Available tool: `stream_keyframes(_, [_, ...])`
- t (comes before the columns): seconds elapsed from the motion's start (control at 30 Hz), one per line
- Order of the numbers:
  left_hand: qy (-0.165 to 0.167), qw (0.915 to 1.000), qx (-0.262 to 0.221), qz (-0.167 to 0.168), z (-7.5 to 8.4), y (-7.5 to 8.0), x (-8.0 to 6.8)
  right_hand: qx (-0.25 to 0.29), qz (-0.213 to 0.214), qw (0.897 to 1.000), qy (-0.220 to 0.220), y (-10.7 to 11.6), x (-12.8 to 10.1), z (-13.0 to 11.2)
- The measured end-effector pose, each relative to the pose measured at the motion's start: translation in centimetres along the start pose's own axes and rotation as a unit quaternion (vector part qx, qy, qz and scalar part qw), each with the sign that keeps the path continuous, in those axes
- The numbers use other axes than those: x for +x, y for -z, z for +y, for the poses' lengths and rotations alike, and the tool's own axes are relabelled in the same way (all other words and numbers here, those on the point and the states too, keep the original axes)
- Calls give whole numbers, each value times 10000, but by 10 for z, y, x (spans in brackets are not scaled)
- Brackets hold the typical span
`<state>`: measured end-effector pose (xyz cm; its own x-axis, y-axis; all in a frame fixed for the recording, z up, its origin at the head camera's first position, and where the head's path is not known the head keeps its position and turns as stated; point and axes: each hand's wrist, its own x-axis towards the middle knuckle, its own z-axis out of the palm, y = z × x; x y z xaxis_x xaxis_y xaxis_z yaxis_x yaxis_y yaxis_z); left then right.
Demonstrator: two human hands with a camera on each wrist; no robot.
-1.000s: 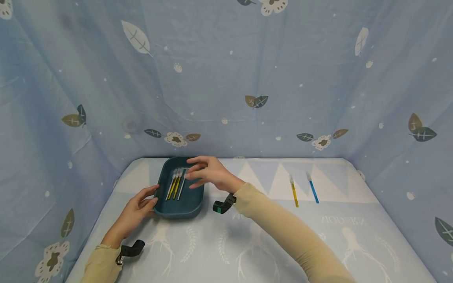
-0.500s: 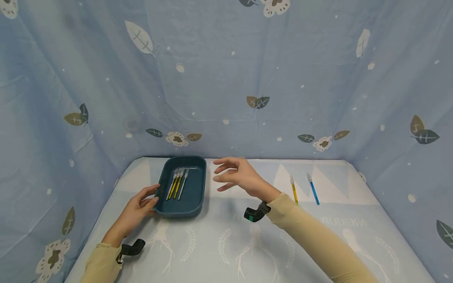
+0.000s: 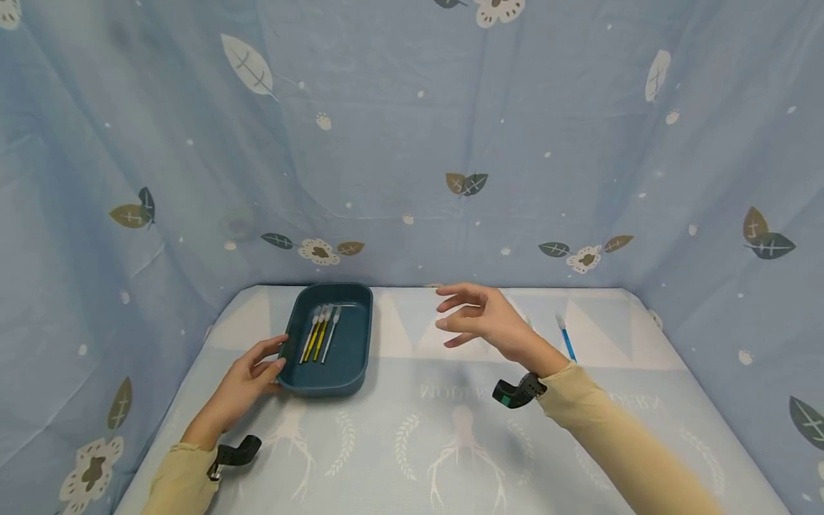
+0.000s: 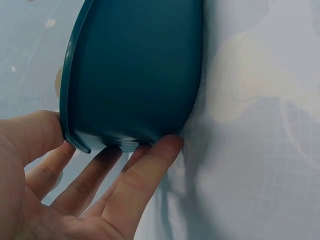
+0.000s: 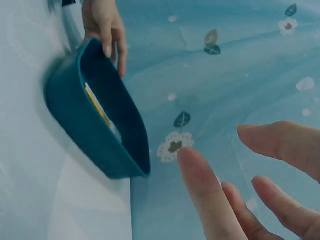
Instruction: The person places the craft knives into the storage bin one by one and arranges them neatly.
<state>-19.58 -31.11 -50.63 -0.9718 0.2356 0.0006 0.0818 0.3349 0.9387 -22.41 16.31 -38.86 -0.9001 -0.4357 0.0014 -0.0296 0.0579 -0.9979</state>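
My left hand (image 3: 247, 379) holds the near left side of a dark teal tray (image 3: 325, 391), its thumb at the rim. In the left wrist view, the fingers press against the tray's outer wall (image 4: 135, 70). Several slim pen-like sticks (image 3: 320, 340) lie side by side inside, some yellow and some clear, with pale tips. My right hand (image 3: 486, 322) hovers over the table to the right of the tray, fingers loosely bent and holding nothing. Beyond it lies a blue pen-like stick (image 3: 566, 340) with a pale tip. A yellow one is mostly hidden behind the right hand.
A pale patterned cloth covers the table (image 3: 412, 429). Blue curtain (image 3: 412, 143) with leaf and flower prints hangs behind the table and along both sides. Each wrist wears a black camera mount (image 3: 518, 391).
My right hand has moved from over the tray to the right, towards the two loose sticks, and now covers most of the yellow one. The left hand and tray have stayed put.
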Motion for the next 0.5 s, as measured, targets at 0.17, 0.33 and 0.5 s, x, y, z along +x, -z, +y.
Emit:
stream_keyframes(0.17, [-16,10000,13,-5,-1,1,0,-132,157,9997,-94,18,-16,2])
stream_keyframes(0.33, [-4,10000,2,-3,-1,1,1,-204,434,9986,-206,42,-30,9])
stream_keyframes(0.5, [22,10000,-6,-1,-2,1,1,-347,635,9969,-315,60,-40,17])
